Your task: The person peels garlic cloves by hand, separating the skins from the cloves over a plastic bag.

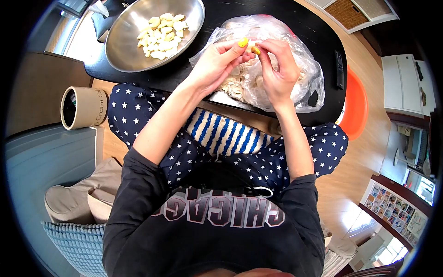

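- Left hand (220, 61) and right hand (280, 67) meet, fingertips pinching a small pale piece (250, 45)!
- Below, crinkly clear plastic bag (311, 69).
- Shiny round metal bowl (123, 44), smooth ivory cloves (162, 36) inside.

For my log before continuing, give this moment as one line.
left hand and right hand: holding small piece, identity unclear | plastic bag: beneath hands | metal bowl: pale pieces inside
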Demonstrator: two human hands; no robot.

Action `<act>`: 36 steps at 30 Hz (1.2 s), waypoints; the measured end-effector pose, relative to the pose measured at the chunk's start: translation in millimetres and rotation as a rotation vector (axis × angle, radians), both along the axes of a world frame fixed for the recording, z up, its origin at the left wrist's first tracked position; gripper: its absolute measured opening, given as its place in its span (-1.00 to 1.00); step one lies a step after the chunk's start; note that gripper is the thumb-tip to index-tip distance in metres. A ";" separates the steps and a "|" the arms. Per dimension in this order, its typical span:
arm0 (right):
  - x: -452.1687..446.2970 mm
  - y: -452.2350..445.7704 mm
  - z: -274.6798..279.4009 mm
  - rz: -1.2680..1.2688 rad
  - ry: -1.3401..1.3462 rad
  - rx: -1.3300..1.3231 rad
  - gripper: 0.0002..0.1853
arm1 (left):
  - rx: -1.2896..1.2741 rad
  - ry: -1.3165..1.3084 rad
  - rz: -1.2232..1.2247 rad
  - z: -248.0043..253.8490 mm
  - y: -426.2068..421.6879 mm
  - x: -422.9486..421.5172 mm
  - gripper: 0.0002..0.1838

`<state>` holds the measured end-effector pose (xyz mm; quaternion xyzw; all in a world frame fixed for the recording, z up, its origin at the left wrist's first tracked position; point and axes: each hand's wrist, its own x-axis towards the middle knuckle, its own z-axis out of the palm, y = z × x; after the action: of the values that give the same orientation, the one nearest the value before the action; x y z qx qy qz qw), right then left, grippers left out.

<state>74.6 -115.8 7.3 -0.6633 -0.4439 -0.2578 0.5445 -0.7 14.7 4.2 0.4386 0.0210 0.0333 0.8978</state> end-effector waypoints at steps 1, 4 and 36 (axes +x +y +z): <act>0.4 0.0 -0.8 0.001 0.001 -0.002 -0.79 | -0.006 -0.002 0.003 0.1 -1.3 -0.2 -0.65; 1.3 0.9 -4.6 0.012 0.011 0.007 -0.79 | -0.021 -0.002 0.006 -0.7 -2.6 0.3 -0.65; 0.6 -13.4 18.5 0.077 0.310 -0.190 -0.91 | -0.281 -0.023 0.102 -3.9 2.2 9.8 -0.63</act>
<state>75.3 -129.2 25.8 -0.7261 -0.4021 -0.0882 0.5508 9.1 16.9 0.4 0.3066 0.0376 0.0806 0.9477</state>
